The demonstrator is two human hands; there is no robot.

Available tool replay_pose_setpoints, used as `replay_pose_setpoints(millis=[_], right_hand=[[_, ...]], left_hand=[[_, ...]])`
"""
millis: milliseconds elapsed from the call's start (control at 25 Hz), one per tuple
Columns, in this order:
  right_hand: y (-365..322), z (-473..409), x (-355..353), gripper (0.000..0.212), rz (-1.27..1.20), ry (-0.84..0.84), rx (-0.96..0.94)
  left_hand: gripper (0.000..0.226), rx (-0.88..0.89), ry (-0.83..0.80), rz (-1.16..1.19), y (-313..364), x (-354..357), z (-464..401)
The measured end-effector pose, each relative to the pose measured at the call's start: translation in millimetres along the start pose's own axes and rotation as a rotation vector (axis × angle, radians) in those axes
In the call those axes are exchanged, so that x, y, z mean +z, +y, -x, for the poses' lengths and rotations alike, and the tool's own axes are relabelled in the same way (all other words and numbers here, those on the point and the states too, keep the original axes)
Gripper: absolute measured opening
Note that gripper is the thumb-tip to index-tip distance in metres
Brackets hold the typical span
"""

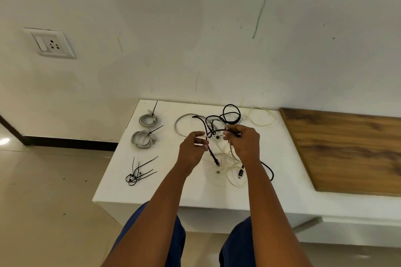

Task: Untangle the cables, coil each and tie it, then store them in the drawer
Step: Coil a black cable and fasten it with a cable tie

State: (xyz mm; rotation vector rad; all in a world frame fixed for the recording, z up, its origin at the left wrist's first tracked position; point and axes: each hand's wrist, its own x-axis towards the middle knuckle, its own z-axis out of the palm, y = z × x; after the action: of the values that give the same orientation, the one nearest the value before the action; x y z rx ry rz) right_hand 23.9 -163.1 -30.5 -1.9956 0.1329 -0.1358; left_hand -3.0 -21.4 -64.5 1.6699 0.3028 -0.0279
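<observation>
- Pinching tangle [217,134] strands: left hand [192,149] and right hand [244,143], raised above white table [173,184].
- Advisable: trace one black cable [232,114] free; feed plug through, no yanking.

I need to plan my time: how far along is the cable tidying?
Done: two grey coils lie tied on the white table. In hand: left hand and right hand pick at the tangle. Left: untangling, coiling, tying with the spare ties, storing.
</observation>
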Motion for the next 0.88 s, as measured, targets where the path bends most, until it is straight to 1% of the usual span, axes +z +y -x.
replay_pose_setpoints(millis=[80, 120, 200, 280, 360, 400, 480, 640, 720, 760, 840, 880], right_hand=[[-1, 0, -4, 0.019, -0.072, -0.039, 0.006], [-1, 0, -6, 0.020, -0.054, -0.079, -0.013], [0, 1, -7, 0.023, 0.125, -0.131, -0.088], [0, 2, -7, 0.025, 0.352, -0.131, -0.176], [-2, 2, -9, 0.022, 0.492, -0.077, -0.257], [-4, 2, -9, 0.020, 0.507, -0.039, -0.286], [-8, 2, -8, 0.016, 0.405, 0.032, -0.314], [-17, 3, -10, 0.011, 0.005, 0.187, -0.359], [-20, 2, -13, 0.011, -0.052, 0.231, -0.389], [-21, 2, -13, 0.012, -0.068, 0.236, -0.387], [-21, 2, -16, 0.013, -0.133, 0.251, -0.334], [-20, 1, -17, 0.013, -0.157, 0.277, -0.302]], left_hand=[[0.043, 0.076, 0.008, -0.122, -1, 3, 1], [0.045, 0.109, 0.000, -0.154, -1, 4, 0], [0.046, 0.141, -0.029, -0.192, -2, 8, -1], [0.044, 0.183, -0.029, -0.247, -3, 11, -1], [0.037, 0.248, 0.007, -0.284, -4, 14, -2], [0.033, 0.275, 0.032, -0.273, -4, 15, -2], [0.023, 0.326, 0.076, -0.257, -4, 17, -4], [0.006, 0.347, 0.084, -0.274, -7, 22, -10], [0.005, 0.327, 0.095, -0.270, -7, 22, -13], [0.005, 0.333, 0.129, -0.290, -6, 22, -15], [0.004, 0.384, 0.241, -0.354, -4, 19, -19], [0.005, 0.419, 0.292, -0.342, -1, 17, -20]])
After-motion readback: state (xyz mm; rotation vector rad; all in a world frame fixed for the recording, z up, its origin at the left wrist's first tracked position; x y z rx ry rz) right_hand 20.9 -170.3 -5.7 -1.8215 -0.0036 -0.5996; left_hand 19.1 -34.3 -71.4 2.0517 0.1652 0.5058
